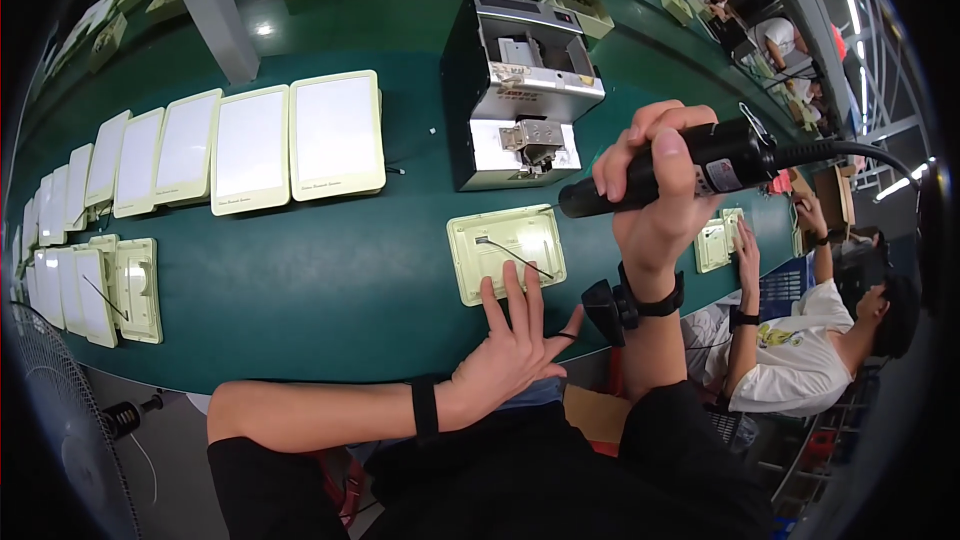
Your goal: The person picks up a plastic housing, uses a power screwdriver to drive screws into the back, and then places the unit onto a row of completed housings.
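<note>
A pale yellow-green plastic housing (505, 250) lies open on the green work surface in front of me, with a thin dark cable (512, 257) running across its inside. My left hand (508, 355) rests on its near edge, fingers stretched out and apart, pressing on the shell and cable. In my right hand (645, 165) is a black electric screwdriver (718, 155), its cord leading off to the right. The tool is held sideways, and its thin bit points at the housing's far right corner; whether it touches a screw is too small to tell.
Behind the housing stands a black and silver screw feeder (525, 90). Rows of white-faced panels (250, 145) and a stack of housings (138, 290) fill the left. A co-worker (800, 340) handles another housing (713, 243) at right. A fan (60, 430) is at lower left.
</note>
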### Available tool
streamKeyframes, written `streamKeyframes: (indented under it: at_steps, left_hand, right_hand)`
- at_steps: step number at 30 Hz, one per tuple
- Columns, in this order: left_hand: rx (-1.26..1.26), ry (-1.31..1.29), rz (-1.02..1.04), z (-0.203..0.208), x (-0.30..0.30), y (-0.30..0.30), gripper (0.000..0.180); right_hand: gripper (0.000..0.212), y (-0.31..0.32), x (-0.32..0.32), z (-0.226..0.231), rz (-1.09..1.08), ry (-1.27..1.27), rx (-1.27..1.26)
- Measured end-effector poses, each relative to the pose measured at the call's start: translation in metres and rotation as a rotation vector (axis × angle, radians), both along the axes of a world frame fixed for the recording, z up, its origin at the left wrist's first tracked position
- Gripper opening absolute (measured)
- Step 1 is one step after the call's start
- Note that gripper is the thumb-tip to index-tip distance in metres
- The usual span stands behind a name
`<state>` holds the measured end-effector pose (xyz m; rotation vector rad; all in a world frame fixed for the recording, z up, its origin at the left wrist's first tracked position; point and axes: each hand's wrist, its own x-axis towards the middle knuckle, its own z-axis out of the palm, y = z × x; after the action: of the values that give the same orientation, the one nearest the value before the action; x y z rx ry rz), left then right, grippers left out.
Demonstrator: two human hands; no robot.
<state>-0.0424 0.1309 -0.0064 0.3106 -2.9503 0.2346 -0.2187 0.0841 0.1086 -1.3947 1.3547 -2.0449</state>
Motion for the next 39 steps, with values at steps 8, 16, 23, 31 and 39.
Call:
streamKeyframes:
  at_steps: [8,16,23,31,39]
  left_hand:
    - [0.013,-0.011,0.02,0.002,-0.001,0.003,0.08]
    - [0.04,-0.014,0.004,0.003,0.0,-0.002,0.075]
    - [0.089,0.06,-0.083,0.005,0.015,-0.016,0.065]
    - [0.154,0.104,-0.125,0.004,0.02,-0.019,0.061]
    - [0.182,0.07,-0.137,0.0,0.021,-0.017,0.055]
  right_hand:
    - [0.015,-0.009,-0.003,-0.013,0.037,-0.048,0.001]
    - [0.016,-0.019,-0.001,-0.021,0.044,-0.031,0.011]
    - [0.015,-0.016,0.001,-0.018,0.031,-0.018,0.041]
    - [0.018,-0.035,0.003,0.042,0.052,0.125,-0.24]
    - [0.021,-0.019,0.01,0.029,-0.037,0.072,-0.071]
